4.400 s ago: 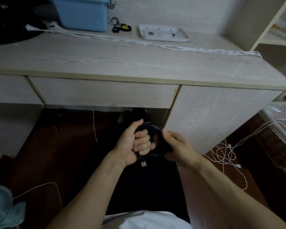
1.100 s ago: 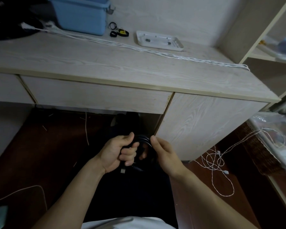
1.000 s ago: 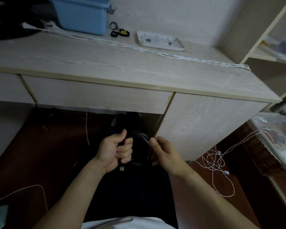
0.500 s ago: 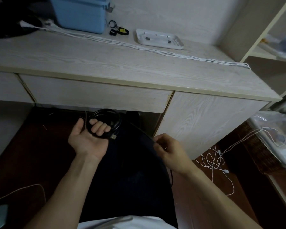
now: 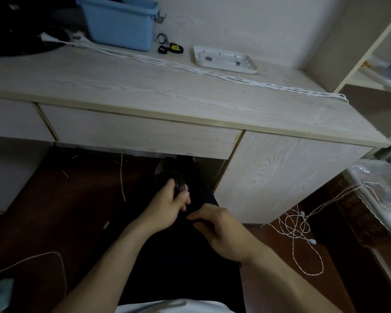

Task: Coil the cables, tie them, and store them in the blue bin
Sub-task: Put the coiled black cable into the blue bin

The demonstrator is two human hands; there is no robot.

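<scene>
My left hand (image 5: 167, 205) grips a coiled black cable (image 5: 178, 181) low in front of the desk, over my dark lap. My right hand (image 5: 221, 231) sits just right of it, fingers curled and pinching a dark strand that runs from the coil; the strand is hard to see against the dark cloth. The blue bin (image 5: 120, 21) stands at the back left of the desk top. A long white cable bundle (image 5: 212, 73) lies stretched across the desk. Small black ties (image 5: 169, 48) lie beside the bin.
A white tray (image 5: 225, 59) sits on the desk (image 5: 145, 96) behind the white bundle. A tangled white cable (image 5: 296, 231) lies on the floor to the right, another white cable (image 5: 54, 254) at lower left. Shelves stand at the right.
My left hand, which had lifted the coil up and to the left, has come back to the middle beside my right hand. My right hand has closed on the loose strand.
</scene>
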